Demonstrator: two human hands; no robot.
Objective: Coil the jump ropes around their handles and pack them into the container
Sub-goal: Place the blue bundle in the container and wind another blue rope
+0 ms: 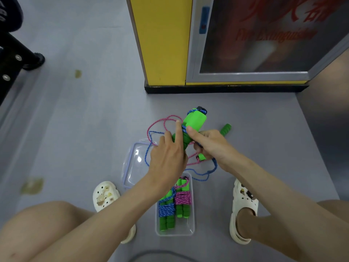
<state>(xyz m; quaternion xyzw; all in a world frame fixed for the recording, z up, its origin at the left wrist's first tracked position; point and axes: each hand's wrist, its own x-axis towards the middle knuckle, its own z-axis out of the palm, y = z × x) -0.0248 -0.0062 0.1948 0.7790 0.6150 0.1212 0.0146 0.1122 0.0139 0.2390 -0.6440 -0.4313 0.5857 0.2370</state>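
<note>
My right hand [211, 146] grips the green jump-rope handles [194, 121] in the air above the floor, thumb stretched along them. My left hand [169, 157] is beside them with index and middle fingers straight, touching the blue rope [146, 157] turned around the handles. Loose loops of blue and pink rope [160, 120] hang around both hands. Another green handle [225, 129] lies on the floor behind my right hand. The clear container [191, 214] sits between my feet, holding a blue-wrapped bundle [166, 210] and a pink-wrapped bundle [182, 199].
The container's clear lid [132, 167] lies on the grey floor left of my hands. A yellow pillar and a fire extinguisher cabinet [245, 44] stand ahead. My white clogs [105, 195] flank the container. A black chair base [18, 59] is at far left.
</note>
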